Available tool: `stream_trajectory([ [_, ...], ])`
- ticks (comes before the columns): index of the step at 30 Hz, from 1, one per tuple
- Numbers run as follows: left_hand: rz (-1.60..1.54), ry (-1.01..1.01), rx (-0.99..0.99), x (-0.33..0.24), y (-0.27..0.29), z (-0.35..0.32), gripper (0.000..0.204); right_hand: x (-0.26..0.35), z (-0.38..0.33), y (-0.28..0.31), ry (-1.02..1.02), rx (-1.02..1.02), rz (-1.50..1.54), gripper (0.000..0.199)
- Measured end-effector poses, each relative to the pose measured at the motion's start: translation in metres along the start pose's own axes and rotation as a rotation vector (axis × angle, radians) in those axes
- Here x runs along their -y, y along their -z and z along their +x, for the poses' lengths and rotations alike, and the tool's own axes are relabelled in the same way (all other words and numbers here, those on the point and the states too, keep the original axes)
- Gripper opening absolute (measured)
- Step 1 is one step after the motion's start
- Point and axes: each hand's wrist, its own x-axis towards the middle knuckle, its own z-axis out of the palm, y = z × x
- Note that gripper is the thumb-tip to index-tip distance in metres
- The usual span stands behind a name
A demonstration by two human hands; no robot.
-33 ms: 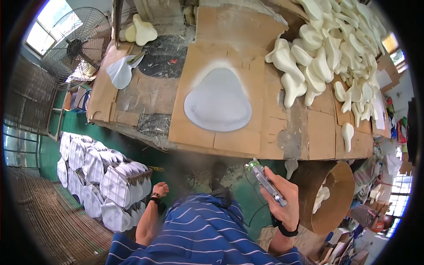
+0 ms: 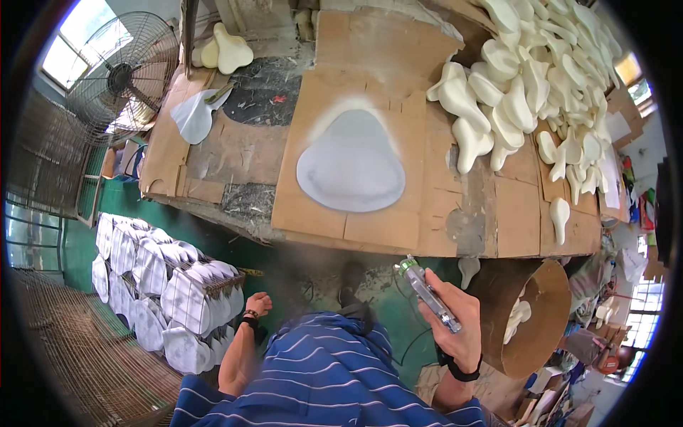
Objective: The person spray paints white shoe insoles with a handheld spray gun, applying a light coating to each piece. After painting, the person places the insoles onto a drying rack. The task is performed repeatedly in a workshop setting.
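Observation:
In my right hand (image 2: 461, 320) is a slim silver spray gun (image 2: 431, 295) with a green front end. It is held in front of the table's near edge, and a dark hose runs below it. My left hand (image 2: 260, 304) hangs low at my side, fingers curled in, with nothing visible in it. On the table lies a pale grey, rounded-triangular piece (image 2: 351, 164), flat on a brown cardboard sheet (image 2: 306, 220). A whitish spray haze marks the cardboard around its upper edge. Neither hand touches that piece.
Cream foam saddle-shaped pieces (image 2: 523, 99) are heaped at the far right. A wire rack of white pieces (image 2: 188, 299) stands at left, below a large fan (image 2: 121, 77). A cardboard drum (image 2: 544, 313) is right of my right hand. A white cut piece (image 2: 191, 117) lies at the table's left.

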Motion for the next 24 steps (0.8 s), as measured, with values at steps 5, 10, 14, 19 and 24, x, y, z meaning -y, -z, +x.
stream_trajectory([
  [5, 0.016, -0.038, 0.006, -0.008, 0.000, 0.009, 0.042, 0.005, 0.002, -0.005, -0.009, -0.116, -0.017, 0.057],
  [10, 0.040, 0.006, 0.016, 0.000, 0.000, 0.011, 0.041, 0.005, 0.001, 0.001, -0.051, -0.233, -0.051, 0.050],
  [14, 0.072, 0.034, 0.037, 0.004, -0.001, 0.008, 0.041, 0.002, -0.007, 0.007, -0.126, -0.326, -0.042, 0.047],
  [19, 0.059, 0.043, 0.028, 0.003, -0.001, 0.007, 0.040, 0.003, -0.024, 0.013, -0.110, -0.114, -0.073, 0.052],
  [24, 0.033, 0.038, 0.064, 0.011, 0.003, 0.020, 0.042, 0.001, -0.022, 0.009, -0.143, -0.186, -0.046, 0.053],
])
